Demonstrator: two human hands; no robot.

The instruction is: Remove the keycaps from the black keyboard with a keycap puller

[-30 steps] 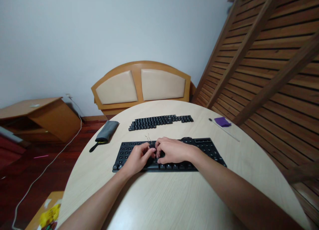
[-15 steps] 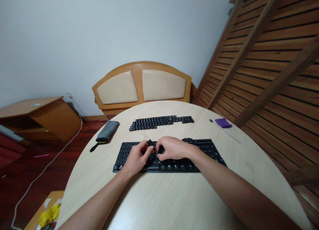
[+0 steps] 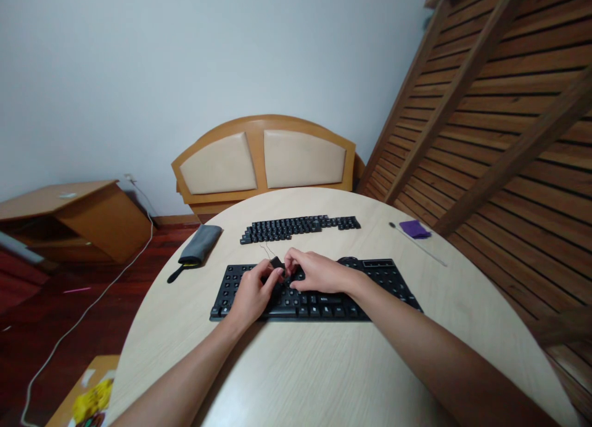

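**Two hands pinched a small wire tool above a keyboard**

The left hand [image 3: 252, 293] and right hand [image 3: 319, 273] met over a black computer keyboard [image 3: 388, 279] lying on the pale round wooden bench [image 3: 324, 365]. The fingers of both hands were pressed together around a small black tool with thin wire loops [image 3: 277, 262], and the loops pointed up and away from the fingers. The tool sat just above the keyboard's upper left half. Beyond the fingers lay a long block of loose black keycaps [image 3: 296, 226]. Well off to their left a folded grey pouch [image 3: 200, 244] rested at the bench edge. Far to their right lay a purple cloth [image 3: 414, 228] beside a thin rod [image 3: 423, 245].
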